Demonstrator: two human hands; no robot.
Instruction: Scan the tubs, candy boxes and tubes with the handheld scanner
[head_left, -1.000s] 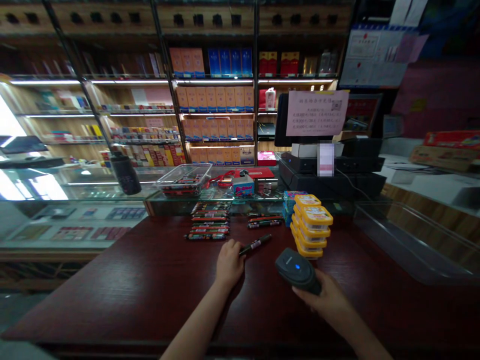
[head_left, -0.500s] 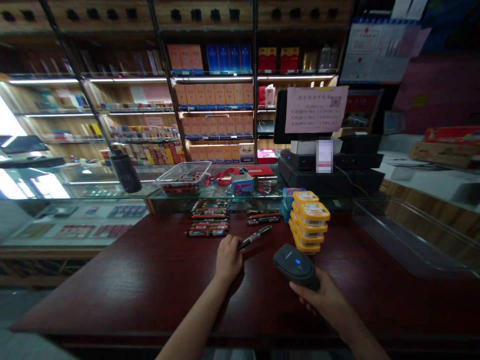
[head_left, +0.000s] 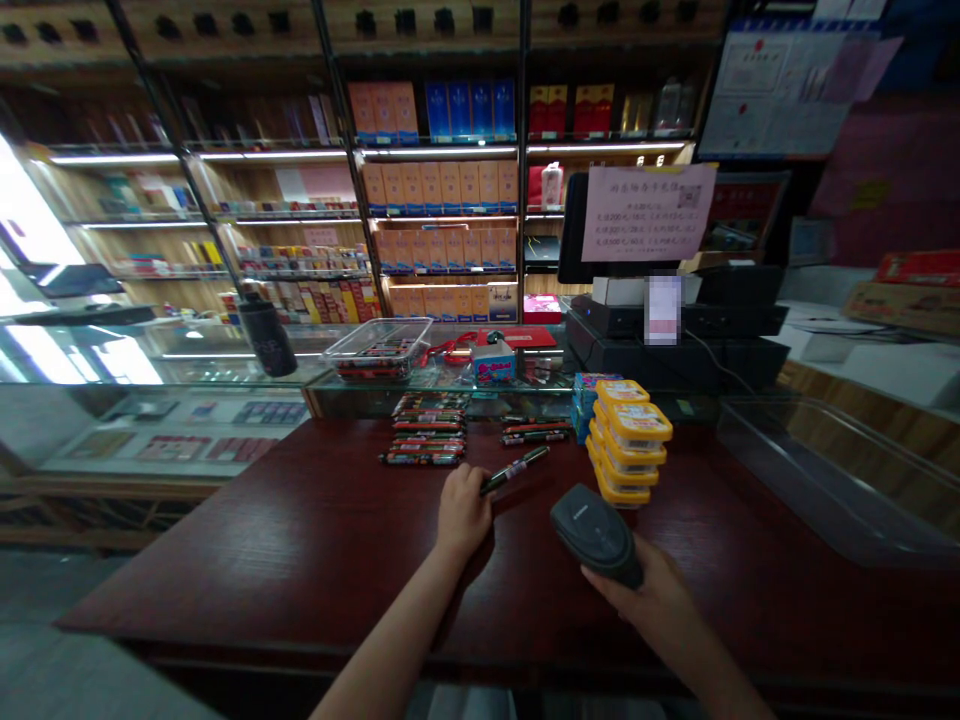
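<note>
My left hand (head_left: 463, 511) is closed on one end of a thin dark stick-shaped packet (head_left: 516, 469), which points up and to the right just above the dark red counter (head_left: 300, 540). My right hand (head_left: 654, 592) grips a black handheld barcode scanner (head_left: 596, 534), its head aimed toward the packet. A row of similar dark and red stick packets (head_left: 426, 432) lies on the counter just beyond my left hand. Two more stick packets (head_left: 535, 432) lie to the right of that row.
A stack of yellow-lidded tubs (head_left: 628, 441) stands right of the packets, with blue boxes (head_left: 586, 404) behind. A clear tray (head_left: 382, 348) and a dark cup (head_left: 268, 338) sit on the glass case. A cash register (head_left: 667, 330) with a paper notice is at back right. A clear bin (head_left: 832, 480) lies right.
The blue light on the scanner's head, lit in the earlier frames, is now off. The view has shifted slightly; both hands keep nearly the same places over the counter.
</note>
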